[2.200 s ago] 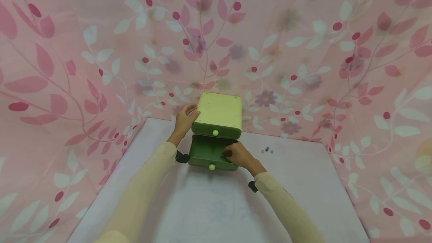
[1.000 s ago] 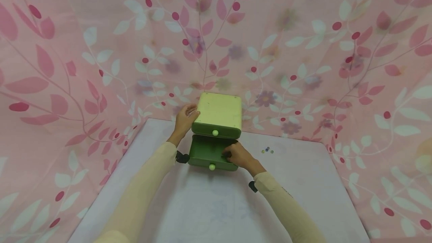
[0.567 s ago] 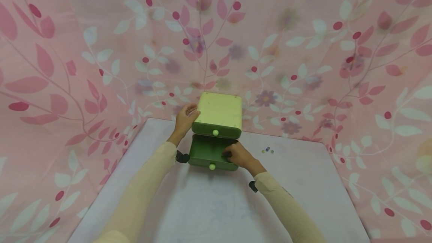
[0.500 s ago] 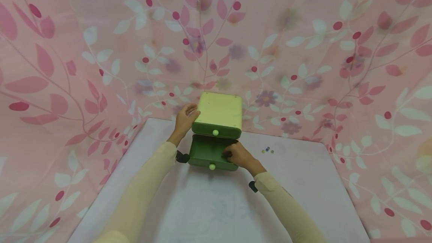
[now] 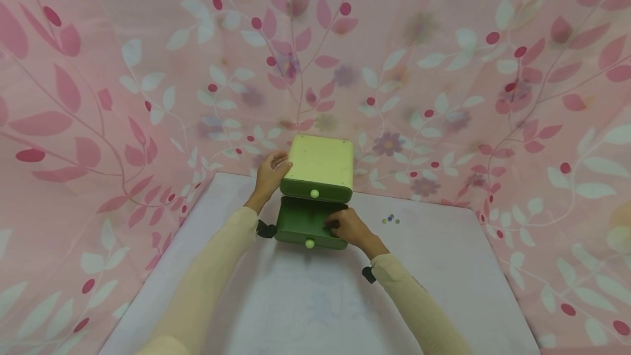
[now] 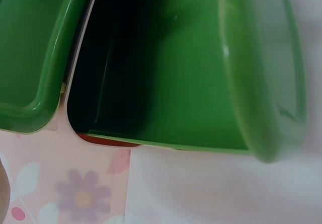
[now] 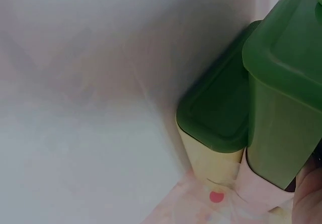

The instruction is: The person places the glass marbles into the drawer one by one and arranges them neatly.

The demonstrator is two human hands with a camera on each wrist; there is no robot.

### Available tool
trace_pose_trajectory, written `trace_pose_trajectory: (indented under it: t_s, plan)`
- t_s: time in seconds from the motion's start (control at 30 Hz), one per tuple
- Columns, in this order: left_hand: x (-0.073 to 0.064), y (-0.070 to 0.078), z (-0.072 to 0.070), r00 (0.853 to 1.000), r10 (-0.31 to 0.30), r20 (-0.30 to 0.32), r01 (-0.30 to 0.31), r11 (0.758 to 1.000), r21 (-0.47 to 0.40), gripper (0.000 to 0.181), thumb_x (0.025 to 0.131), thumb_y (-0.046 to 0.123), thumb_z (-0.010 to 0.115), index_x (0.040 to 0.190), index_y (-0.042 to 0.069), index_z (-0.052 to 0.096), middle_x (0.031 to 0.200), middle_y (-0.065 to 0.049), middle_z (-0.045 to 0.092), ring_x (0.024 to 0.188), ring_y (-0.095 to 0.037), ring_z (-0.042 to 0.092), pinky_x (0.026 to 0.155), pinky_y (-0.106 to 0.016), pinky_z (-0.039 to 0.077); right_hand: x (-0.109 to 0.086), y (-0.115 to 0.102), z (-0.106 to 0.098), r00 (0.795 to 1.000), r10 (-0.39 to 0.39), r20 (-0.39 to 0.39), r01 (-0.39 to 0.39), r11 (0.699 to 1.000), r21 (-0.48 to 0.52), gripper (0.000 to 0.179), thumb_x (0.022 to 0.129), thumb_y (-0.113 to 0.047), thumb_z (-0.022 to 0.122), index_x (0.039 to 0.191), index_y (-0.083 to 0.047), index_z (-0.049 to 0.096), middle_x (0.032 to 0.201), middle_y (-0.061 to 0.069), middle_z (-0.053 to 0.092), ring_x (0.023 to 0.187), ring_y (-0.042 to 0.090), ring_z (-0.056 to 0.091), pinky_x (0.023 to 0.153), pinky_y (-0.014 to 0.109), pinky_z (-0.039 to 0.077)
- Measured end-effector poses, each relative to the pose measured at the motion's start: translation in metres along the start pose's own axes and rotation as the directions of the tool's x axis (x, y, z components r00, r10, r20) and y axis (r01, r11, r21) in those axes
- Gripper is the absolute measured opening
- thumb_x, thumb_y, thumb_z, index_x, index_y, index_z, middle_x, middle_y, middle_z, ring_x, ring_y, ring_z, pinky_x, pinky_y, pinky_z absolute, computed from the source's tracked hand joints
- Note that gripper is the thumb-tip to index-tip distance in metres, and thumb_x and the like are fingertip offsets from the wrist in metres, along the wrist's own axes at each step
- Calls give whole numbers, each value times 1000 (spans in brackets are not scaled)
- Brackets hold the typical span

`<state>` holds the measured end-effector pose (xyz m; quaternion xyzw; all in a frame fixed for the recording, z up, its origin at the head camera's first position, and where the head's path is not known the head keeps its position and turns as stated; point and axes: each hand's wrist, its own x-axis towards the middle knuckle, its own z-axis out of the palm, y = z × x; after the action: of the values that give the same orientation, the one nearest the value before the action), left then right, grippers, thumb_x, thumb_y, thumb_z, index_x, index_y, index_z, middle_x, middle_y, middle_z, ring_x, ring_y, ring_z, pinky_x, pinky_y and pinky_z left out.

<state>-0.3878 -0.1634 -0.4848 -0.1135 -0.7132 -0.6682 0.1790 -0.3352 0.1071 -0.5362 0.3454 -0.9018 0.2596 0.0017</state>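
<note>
The left hand, fingers loose, touches the smooth pale-green cabinet; the right hand (grip unclear) dips into the round-edged glossy green drawer.

We saw the lower drawer pulled out, so a hand could reach in from above at its middle and left. The right hand took up its right side, and the cabinet covered its back. The left hand blocked the cabinet's left side; we found the patterned cloth close behind. To the right, we had a gap before the small beads.
</note>
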Motion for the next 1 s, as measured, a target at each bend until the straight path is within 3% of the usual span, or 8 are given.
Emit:
trace_pose_trajectory:
  t_s: [0.23, 0.4, 0.6, 0.8, 1.0]
  plan:
    - [-6, 22, -3, 999, 3, 38, -1, 999, -37, 45, 93, 0, 63, 134, -11, 47, 136, -36, 45, 131, -46, 41, 111, -51, 36, 0, -1, -1, 1000, 12, 0, -12, 999, 34, 25, 80, 6, 74, 102, -4, 76, 96, 5, 74, 84, 15, 70, 70, 23, 58]
    - [-6, 23, -4, 999, -13, 39, 14, 1000, -7, 46, 93, 1, 63, 135, -11, 47, 136, -34, 46, 131, -44, 42, 111, -50, 37, -2, -2, -3, 1000, 13, -13, -13, 999, 36, 24, 81, 4, 74, 102, -6, 77, 97, 5, 74, 88, 16, 70, 73, 26, 59]
    - [-6, 22, -4, 999, -13, 39, 14, 1000, -19, 46, 93, 1, 63, 135, -9, 48, 137, -34, 46, 131, -44, 42, 111, -49, 36, -4, -1, -9, 995, 21, -99, -11, 995, 96, 22, 81, 1, 75, 100, -11, 78, 93, 1, 74, 85, 14, 69, 71, 25, 58]
    - [-6, 22, -4, 999, -15, 39, 15, 1000, -17, 45, 94, 2, 63, 135, -7, 49, 136, -33, 47, 131, -43, 43, 111, -49, 36, -9, 10, -20, 978, 104, -182, -60, 971, 232, 22, 81, 6, 72, 97, -8, 78, 93, 3, 74, 85, 16, 71, 70, 20, 59]
    - [-6, 22, -4, 999, -10, 34, 10, 1000, -15, 45, 93, 1, 63, 135, -8, 48, 136, -33, 47, 131, -43, 43, 111, -49, 37, -19, 24, -33, 950, 177, -258, -81, 935, 345, 21, 80, 10, 71, 96, -2, 77, 95, 8, 74, 84, 23, 73, 69, 26, 61]
